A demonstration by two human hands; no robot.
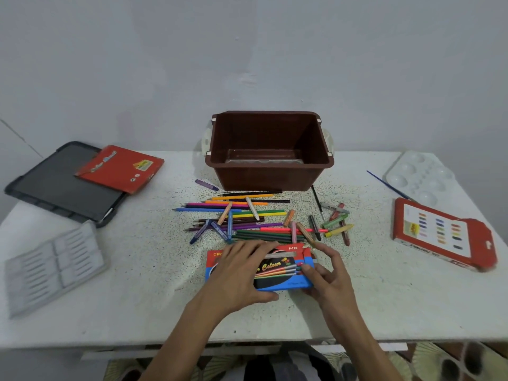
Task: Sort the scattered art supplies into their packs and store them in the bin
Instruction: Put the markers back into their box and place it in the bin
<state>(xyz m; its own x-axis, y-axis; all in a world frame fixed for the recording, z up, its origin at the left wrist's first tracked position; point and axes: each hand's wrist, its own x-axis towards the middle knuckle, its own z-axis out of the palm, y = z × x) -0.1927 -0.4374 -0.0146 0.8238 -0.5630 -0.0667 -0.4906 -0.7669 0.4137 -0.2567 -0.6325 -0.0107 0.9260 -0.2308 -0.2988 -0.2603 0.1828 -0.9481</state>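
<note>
A blue and red colour pencil pack (pixel 277 266) lies flat near the table's front. My left hand (pixel 242 273) grips its left half, fingers over the top and thumb under the near edge. My right hand (pixel 327 273) pinches its right end at the flap. Beyond the pack lie several loose colour pencils (pixel 242 213) and crayons (pixel 334 224) in a scattered pile. Behind the pile stands a brown bin (pixel 270 149), with only a clear plastic tray on its floor.
A black bin lid (pixel 55 185) with a red pack (pixel 121 167) on it lies at the left. A grey plastic insert tray (pixel 52 266) is at the front left. A white palette (pixel 420 177), a blue paintbrush (pixel 390 187) and a red oil pastel box (pixel 442 235) are on the right.
</note>
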